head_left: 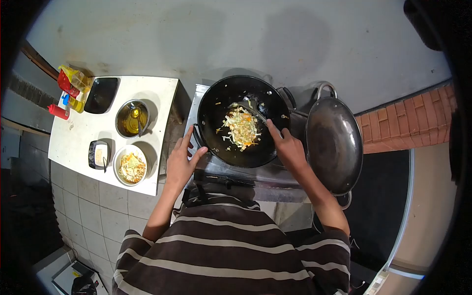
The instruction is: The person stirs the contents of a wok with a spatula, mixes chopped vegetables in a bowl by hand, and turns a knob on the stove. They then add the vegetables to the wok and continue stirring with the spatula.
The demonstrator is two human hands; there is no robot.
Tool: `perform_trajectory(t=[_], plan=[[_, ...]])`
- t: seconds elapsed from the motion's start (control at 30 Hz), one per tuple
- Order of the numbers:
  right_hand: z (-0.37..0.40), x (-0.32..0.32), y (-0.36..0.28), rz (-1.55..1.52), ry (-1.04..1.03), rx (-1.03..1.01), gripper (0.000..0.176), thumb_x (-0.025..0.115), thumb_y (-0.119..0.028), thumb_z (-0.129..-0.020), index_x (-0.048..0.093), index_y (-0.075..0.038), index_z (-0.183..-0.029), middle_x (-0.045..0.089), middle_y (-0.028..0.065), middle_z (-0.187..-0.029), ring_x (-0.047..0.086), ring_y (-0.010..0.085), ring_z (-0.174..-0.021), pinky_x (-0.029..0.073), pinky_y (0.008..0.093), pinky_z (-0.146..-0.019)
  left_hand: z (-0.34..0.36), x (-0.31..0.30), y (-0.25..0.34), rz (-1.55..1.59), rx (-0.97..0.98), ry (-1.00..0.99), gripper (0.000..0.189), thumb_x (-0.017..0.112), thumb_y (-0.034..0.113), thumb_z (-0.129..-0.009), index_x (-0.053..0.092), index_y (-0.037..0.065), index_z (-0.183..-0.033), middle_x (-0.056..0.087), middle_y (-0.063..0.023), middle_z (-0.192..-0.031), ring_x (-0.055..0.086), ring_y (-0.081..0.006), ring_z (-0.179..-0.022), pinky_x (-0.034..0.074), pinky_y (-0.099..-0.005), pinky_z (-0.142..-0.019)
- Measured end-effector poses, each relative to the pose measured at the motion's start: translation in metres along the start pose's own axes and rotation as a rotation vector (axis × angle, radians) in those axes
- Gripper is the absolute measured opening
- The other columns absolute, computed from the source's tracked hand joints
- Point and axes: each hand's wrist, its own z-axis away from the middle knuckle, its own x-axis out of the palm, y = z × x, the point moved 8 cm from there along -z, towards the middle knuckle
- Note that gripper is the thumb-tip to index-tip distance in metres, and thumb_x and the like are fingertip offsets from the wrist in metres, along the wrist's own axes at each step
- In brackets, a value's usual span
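Observation:
A black wok (211,98) stands on the stove, holding a heap of shredded cabbage and carrot (241,128) near its middle. My right hand (289,148) is closed around the handle of a metal spatula (255,113), whose blade rests in the wok at the far edge of the vegetables. At the wok's left side, my left hand (181,161) is open, thumb and fingers spread on either side of the wok's loop handle (197,135), fingertips right by it.
To the right leans a large metal wok (335,142). On the white table (88,132) at left are a steel pot of oil (132,119), a bowl of shredded vegetables (130,165), a small black dish (98,155), a black tray (102,95) and several bottles (73,103).

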Motion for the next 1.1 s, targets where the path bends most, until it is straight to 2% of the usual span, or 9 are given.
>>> perform_trajectory(t=[0.07, 0.13, 0.2, 0.27, 0.33, 0.53, 0.67, 0.73, 1.1], plan=[[0.003, 0.005, 0.007, -0.047, -0.021, 0.062, 0.073, 0.052, 0.000, -0.085, 0.035, -0.025, -0.152, 0.058, 0.0216, -0.094, 0.067, 0.0394, -0.069, 0.056, 0.0478, -0.060, -0.002, 0.000, 0.001, 0.035, -0.010, 0.015, 0.075, 0.075, 0.035, -0.086, 0.043, 0.012, -0.150, 0.058, -0.0114, -0.088, 0.054, -0.0183, -0.067, 0.048, -0.0320, -0.063], [0.002, 0.008, 0.004, -0.018, 0.036, 0.025, 0.073, 0.053, -0.001, -0.083, 0.036, -0.018, -0.152, 0.056, 0.0187, -0.088, 0.068, 0.0346, -0.066, 0.056, 0.0439, -0.060, -0.002, 0.002, -0.002, 0.025, -0.001, 0.017, 0.075, 0.072, 0.041, -0.087, 0.042, 0.014, -0.150, 0.059, -0.0116, -0.089, 0.057, -0.0221, -0.070, 0.049, -0.0351, -0.064], [0.002, 0.007, 0.003, -0.053, 0.066, 0.034, 0.072, 0.052, -0.001, -0.084, 0.036, -0.017, -0.152, 0.056, 0.0188, -0.088, 0.068, 0.0349, -0.066, 0.056, 0.0436, -0.060, -0.001, 0.001, -0.001, 0.015, 0.005, 0.022, 0.075, 0.069, 0.048, -0.088, 0.042, 0.016, -0.150, 0.060, -0.0118, -0.090, 0.060, -0.0258, -0.072, 0.050, -0.0381, -0.065], [-0.002, 0.006, 0.003, -0.085, 0.097, 0.047, 0.072, 0.052, -0.001, -0.084, 0.035, -0.017, -0.152, 0.056, 0.0189, -0.088, 0.068, 0.0351, -0.067, 0.056, 0.0434, -0.060, -0.001, 0.000, 0.001, 0.029, -0.039, 0.000, 0.074, 0.073, 0.037, -0.088, 0.042, 0.012, -0.150, 0.058, -0.0110, -0.088, 0.053, -0.0181, -0.068, 0.047, -0.0316, -0.063], [-0.008, 0.018, 0.008, -0.077, -0.011, 0.120, 0.071, 0.051, -0.002, -0.086, 0.034, -0.018, -0.153, 0.056, 0.0195, -0.089, 0.067, 0.0362, -0.069, 0.056, 0.0442, -0.063, 0.000, 0.001, 0.001, 0.017, -0.040, -0.009, 0.073, 0.072, 0.037, -0.088, 0.042, 0.013, -0.150, 0.058, -0.0110, -0.087, 0.053, -0.0181, -0.069, 0.047, -0.0316, -0.063], [-0.005, 0.022, 0.008, -0.126, -0.009, 0.130, 0.068, 0.047, -0.004, -0.089, 0.033, -0.021, -0.153, 0.056, 0.0201, -0.090, 0.067, 0.0376, -0.071, 0.056, 0.0463, -0.066, 0.000, 0.001, 0.001, 0.002, -0.044, -0.008, 0.071, 0.072, 0.036, -0.089, 0.042, 0.014, -0.150, 0.058, -0.0112, -0.086, 0.053, -0.0182, -0.069, 0.047, -0.0318, -0.065], [0.000, 0.016, 0.005, -0.187, 0.063, 0.111, 0.066, 0.046, -0.005, -0.090, 0.035, -0.021, -0.152, 0.056, 0.0205, -0.089, 0.067, 0.0377, -0.069, 0.056, 0.0460, -0.066, -0.001, 0.000, 0.003, 0.028, -0.053, -0.011, 0.071, 0.071, 0.035, -0.090, 0.043, 0.014, -0.150, 0.057, -0.0109, -0.086, 0.053, -0.0179, -0.069, 0.047, -0.0319, -0.065], [-0.004, 0.021, 0.015, -0.172, 0.056, 0.191, 0.057, 0.051, -0.013, -0.096, 0.041, -0.027, -0.149, 0.057, 0.0203, -0.087, 0.063, 0.0404, -0.068, 0.053, 0.0487, -0.065, 0.000, 0.001, 0.001, 0.027, -0.052, -0.012, 0.070, 0.071, 0.034, -0.090, 0.043, 0.013, -0.150, 0.057, -0.0107, -0.086, 0.053, -0.0176, -0.069, 0.047, -0.0318, -0.065], [-0.003, 0.019, 0.018, -0.227, 0.125, 0.178, 0.053, 0.054, -0.017, -0.097, 0.044, -0.028, -0.148, 0.059, 0.0184, -0.087, 0.063, 0.0390, -0.067, 0.053, 0.0477, -0.063, -0.001, 0.000, 0.002, 0.033, -0.012, 0.008, 0.067, 0.072, 0.030, -0.090, 0.046, 0.011, -0.148, 0.058, -0.0099, -0.084, 0.052, -0.0156, -0.066, 0.047, -0.0300, -0.063]])
